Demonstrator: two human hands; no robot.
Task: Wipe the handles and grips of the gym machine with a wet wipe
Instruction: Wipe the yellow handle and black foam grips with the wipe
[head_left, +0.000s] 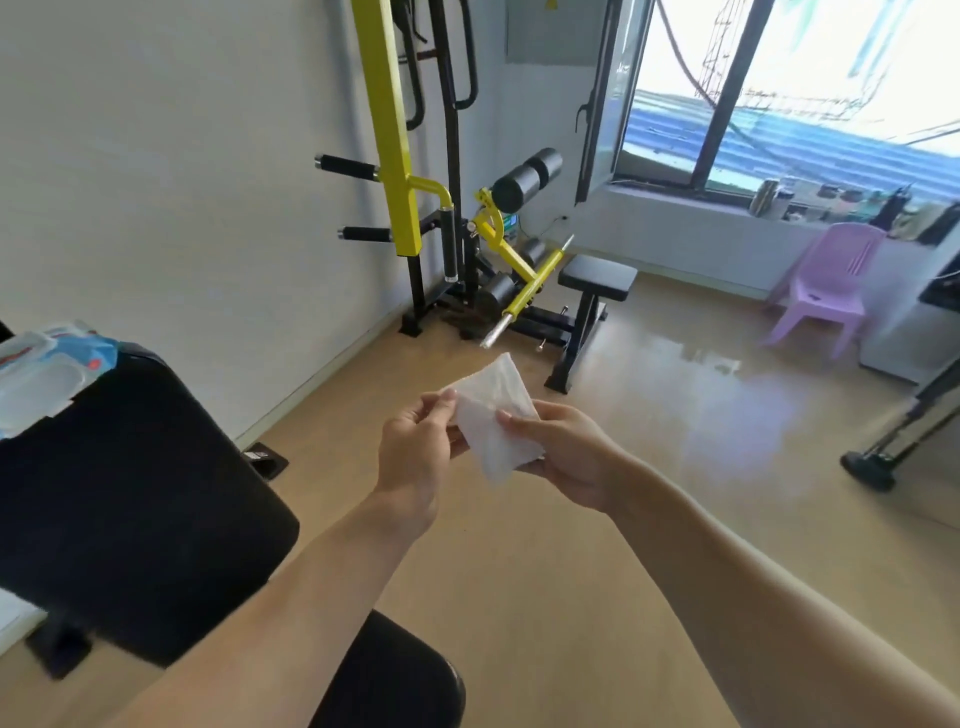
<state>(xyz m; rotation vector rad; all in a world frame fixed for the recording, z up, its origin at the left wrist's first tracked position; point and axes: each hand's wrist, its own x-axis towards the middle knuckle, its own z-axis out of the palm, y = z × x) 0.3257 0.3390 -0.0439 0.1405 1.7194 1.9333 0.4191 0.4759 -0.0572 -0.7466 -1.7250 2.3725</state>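
Both the left hand (415, 447) and right hand (563, 452) pinch the folded wet wipe (493, 415) between them; the gym machine's grips (349, 167) stand well beyond, seemingly unwiped.

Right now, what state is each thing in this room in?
wet wipe: folded, held up between both hands
left hand: pinching the wipe's left edge
right hand: holding the wipe's right side
wipe pack: lying on the black pad
window: swung open
purple chair: upright, unoccupied
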